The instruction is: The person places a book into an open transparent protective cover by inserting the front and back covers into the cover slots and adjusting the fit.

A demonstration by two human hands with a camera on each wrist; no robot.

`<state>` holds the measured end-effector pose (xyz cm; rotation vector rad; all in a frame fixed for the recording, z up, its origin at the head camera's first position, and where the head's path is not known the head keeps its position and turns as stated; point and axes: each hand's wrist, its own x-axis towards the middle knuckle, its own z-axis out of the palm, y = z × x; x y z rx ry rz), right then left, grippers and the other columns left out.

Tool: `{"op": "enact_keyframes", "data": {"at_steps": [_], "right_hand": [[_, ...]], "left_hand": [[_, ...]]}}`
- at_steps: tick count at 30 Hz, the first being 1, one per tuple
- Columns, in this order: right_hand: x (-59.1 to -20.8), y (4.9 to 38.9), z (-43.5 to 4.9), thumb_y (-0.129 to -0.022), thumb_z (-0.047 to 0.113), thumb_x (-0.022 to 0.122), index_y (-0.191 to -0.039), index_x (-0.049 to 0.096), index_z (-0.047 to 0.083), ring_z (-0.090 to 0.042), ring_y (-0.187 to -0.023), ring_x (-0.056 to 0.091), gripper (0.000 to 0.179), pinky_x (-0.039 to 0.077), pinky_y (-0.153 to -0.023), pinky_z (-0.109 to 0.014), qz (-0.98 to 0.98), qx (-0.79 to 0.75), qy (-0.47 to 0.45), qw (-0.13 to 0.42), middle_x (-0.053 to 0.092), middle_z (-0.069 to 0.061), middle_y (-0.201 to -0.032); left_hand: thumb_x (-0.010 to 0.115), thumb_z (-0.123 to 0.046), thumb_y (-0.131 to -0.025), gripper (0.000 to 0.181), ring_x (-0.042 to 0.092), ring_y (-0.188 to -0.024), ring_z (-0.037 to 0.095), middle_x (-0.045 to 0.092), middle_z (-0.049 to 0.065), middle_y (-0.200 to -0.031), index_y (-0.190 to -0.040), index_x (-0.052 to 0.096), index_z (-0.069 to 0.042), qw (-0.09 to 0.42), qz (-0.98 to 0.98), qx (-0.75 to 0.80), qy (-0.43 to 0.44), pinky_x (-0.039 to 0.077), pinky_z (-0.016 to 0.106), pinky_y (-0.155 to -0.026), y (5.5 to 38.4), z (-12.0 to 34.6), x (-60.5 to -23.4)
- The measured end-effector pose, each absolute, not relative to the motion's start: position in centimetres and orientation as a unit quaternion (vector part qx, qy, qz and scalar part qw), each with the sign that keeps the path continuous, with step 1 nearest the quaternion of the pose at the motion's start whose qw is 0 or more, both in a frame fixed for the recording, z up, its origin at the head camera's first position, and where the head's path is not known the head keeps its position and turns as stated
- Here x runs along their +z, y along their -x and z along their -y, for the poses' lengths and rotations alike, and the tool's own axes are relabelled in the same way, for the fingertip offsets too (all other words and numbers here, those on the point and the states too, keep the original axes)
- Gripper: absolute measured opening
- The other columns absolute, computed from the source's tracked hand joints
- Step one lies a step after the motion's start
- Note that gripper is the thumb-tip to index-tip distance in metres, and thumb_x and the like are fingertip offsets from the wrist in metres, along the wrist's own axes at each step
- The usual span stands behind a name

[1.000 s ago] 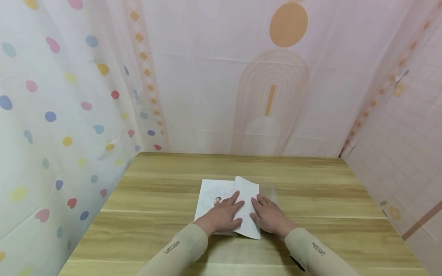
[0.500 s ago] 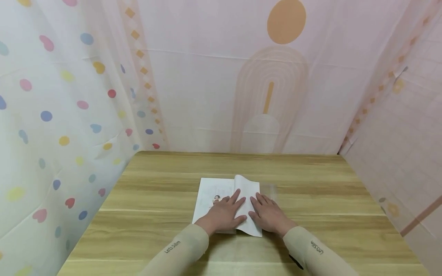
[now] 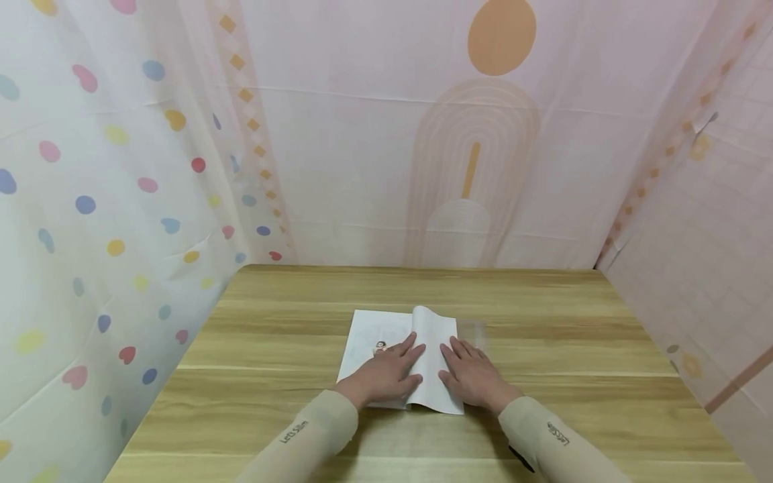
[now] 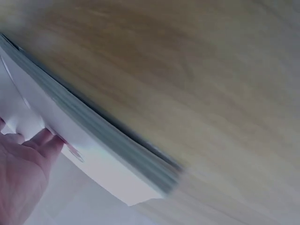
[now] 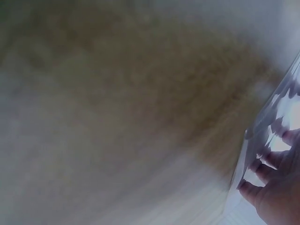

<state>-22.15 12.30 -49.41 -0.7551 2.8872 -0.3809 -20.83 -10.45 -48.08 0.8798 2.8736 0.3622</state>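
An open book lies on the wooden table, a small printed figure on its left page. Its raised right-hand page is white and bows up near the spine. My left hand rests on the left page with fingers spread, its fingertips at the base of the raised page. In the left wrist view, the thick stack of pages shows beside that hand. My right hand lies with extended fingers at the right page's outer edge. Clear plastic shows by its fingertips in the right wrist view.
The wood-grain table extends around the book. A clear plastic flap sticks out past the book's right side. Behind the table hangs a pale patterned curtain, with a dotted curtain on the left.
My left hand has slid slightly left over the book, away from the raised page. My right hand stays nearly in place at the page's outer edge. The head view has shifted a little.
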Motion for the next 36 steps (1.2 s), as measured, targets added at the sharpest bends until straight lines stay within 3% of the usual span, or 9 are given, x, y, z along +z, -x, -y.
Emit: {"op": "enact_keyframes", "data": {"at_steps": [11,15,19,27,36], "right_hand": [[-49.3,21.9,-12.3,-0.102,0.033,0.053,-0.149,0.043,0.002,-0.040,-0.145,0.026,0.057,0.024,-0.114,-0.057,-0.958,-0.127,0.246,0.072,0.031,-0.021,-0.157],[-49.3,21.9,-12.3,-0.102,0.034,0.053,-0.149,0.042,0.003,-0.039,-0.145,0.026,0.058,0.023,-0.114,-0.057,-0.959,-0.124,0.245,0.076,0.031,-0.021,-0.157],[-49.4,22.0,-12.4,-0.102,0.035,0.052,-0.150,0.042,0.004,-0.039,-0.145,0.025,0.058,0.023,-0.115,-0.057,-0.959,-0.121,0.244,0.079,0.030,-0.020,-0.158],[-49.3,21.9,-12.3,-0.102,0.037,0.052,-0.150,0.042,0.004,-0.039,-0.145,0.025,0.059,0.023,-0.115,-0.056,-0.960,-0.118,0.241,0.085,0.030,-0.020,-0.158],[-49.2,21.8,-12.4,-0.102,0.035,0.052,-0.149,0.044,0.003,-0.039,-0.144,0.027,0.057,0.025,-0.114,-0.056,-0.958,-0.120,0.250,0.073,0.032,-0.021,-0.157]], "left_hand": [[0.044,-0.047,-0.101,0.062,0.044,-0.135,0.037,0.027,0.008,-0.162,-0.154,0.037,-0.017,0.043,-0.960,0.023,-0.274,0.041,0.052,-0.105,20.4,9.5,-48.1],[0.045,-0.049,-0.100,0.063,0.044,-0.135,0.036,0.026,0.006,-0.162,-0.154,0.037,-0.019,0.047,-0.963,0.021,-0.264,0.041,0.055,-0.104,20.3,9.3,-48.0],[0.047,-0.046,-0.100,0.064,0.042,-0.137,0.036,0.028,0.008,-0.161,-0.155,0.036,-0.015,0.057,-0.964,0.061,-0.254,0.039,0.057,-0.105,20.3,9.5,-47.9],[0.053,-0.039,-0.098,0.065,0.036,-0.142,0.030,0.035,0.011,-0.158,-0.154,0.036,-0.011,0.087,-0.957,0.135,-0.241,0.032,0.050,-0.112,20.7,10.6,-48.1],[0.053,-0.040,-0.098,0.063,0.039,-0.140,0.032,0.038,0.011,-0.156,-0.153,0.038,-0.012,0.073,-0.960,0.104,-0.249,0.033,0.052,-0.111,20.5,10.4,-48.0]]}}
